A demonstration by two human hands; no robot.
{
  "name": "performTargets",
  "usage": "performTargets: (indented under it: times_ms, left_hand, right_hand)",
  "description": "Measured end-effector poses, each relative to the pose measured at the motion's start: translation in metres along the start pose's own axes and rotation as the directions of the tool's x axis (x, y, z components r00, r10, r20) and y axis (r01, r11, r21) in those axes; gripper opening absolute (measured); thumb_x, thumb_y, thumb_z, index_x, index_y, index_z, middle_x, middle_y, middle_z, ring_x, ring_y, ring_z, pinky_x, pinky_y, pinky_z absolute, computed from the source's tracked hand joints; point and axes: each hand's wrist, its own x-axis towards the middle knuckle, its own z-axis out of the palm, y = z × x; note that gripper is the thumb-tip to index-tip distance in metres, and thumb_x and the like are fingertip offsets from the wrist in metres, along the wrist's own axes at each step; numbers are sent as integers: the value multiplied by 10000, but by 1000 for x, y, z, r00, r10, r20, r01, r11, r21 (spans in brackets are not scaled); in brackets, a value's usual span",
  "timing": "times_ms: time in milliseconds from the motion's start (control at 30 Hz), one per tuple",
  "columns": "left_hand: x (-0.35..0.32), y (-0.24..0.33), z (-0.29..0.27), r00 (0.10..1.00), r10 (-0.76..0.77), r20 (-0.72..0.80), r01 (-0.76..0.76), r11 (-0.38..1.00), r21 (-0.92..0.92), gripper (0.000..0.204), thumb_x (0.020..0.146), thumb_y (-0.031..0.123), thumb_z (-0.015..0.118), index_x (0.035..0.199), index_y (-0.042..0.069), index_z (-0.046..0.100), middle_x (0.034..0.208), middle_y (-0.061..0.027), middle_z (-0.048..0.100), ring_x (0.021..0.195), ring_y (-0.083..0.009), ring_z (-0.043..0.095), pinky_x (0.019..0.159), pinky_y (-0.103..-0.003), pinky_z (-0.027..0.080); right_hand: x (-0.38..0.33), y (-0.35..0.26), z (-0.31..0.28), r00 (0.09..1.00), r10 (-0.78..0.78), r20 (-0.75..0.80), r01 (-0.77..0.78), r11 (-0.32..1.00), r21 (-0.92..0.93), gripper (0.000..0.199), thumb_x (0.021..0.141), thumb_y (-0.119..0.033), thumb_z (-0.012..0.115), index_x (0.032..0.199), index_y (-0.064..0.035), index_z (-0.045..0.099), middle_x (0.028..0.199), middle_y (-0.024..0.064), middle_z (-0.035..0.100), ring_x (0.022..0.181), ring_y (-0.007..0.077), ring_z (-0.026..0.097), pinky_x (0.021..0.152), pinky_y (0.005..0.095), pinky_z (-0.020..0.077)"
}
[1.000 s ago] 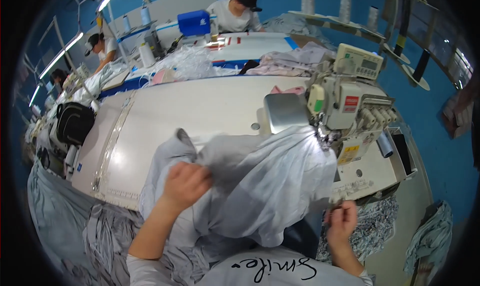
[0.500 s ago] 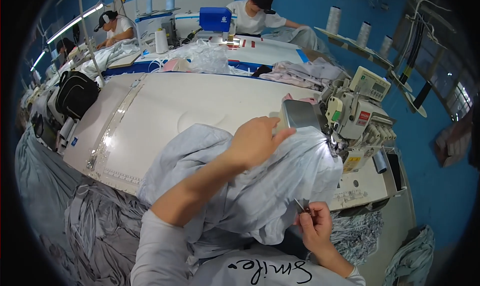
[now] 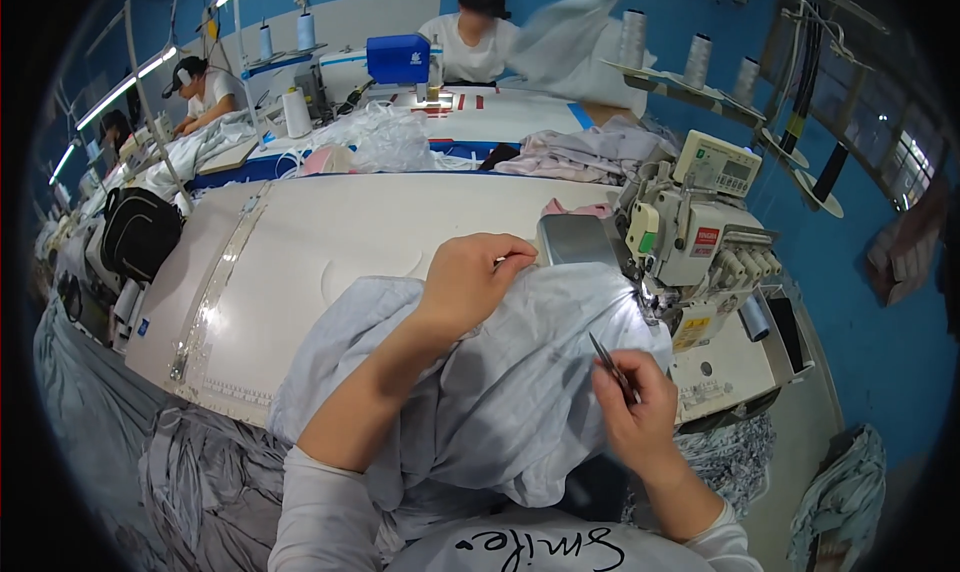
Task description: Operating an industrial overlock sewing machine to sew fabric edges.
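Light grey-blue fabric point(image 3: 520, 382) lies bunched over the table's front edge, one part gathered under the lit needle area of an overlock sewing machine point(image 3: 680, 237). My left hand point(image 3: 475, 284) is above the fabric's far edge, beside the machine's grey metal plate point(image 3: 580, 242). Its thumb and forefinger are pinched together; what is between them, if anything, is too small to make out. In my right hand point(image 3: 640, 402) is a small pair of dark thread snips point(image 3: 613, 369), its pointed blades aimed up and left over the fabric, near the machine's front.
A white sewing table point(image 3: 290, 232) stretches left, with a clear ruler strip along it. Thread cones point(image 3: 697, 62) stand on a rack at the right. Beyond are another sewing machine point(image 3: 398, 60) and a co-worker point(image 3: 470, 37) lifting cloth. Piled grey fabric point(image 3: 215, 472) hangs at the lower left.
My right hand has risen with the snips, whose blades now show more. The left thumb and forefinger have come together from apart. The co-worker opposite has raised a cloth.
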Motion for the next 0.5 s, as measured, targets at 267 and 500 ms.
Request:
performTargets:
  times_ms: [267, 500]
  left_hand:
    - [7, 6, 5, 976, -107, -187, 67, 976, -205, 106, 867, 86, 610, 923, 14, 664, 781, -41, 668, 638, -72, 581, 570, -205, 444]
    - [5, -10, -1, 947, -287, 144, 322, 846, -424, 179, 927, 105, 529, 1042, 16, 633, 774, -5, 599, 599, -42, 489, 547, -177, 401]
  right_hand:
    - [38, -9, 2, 938, 322, 131, -348, 854, 387, 157, 927, -118, 535, 1022, 4, 558, 722, -2, 552, 553, 42, 466, 507, 201, 378]
    - [78, 10, 2, 945, -323, -46, 293, 902, -316, 262, 755, -95, 709, 988, -6, 628, 844, 82, 621, 670, 179, 592, 603, 249, 474]
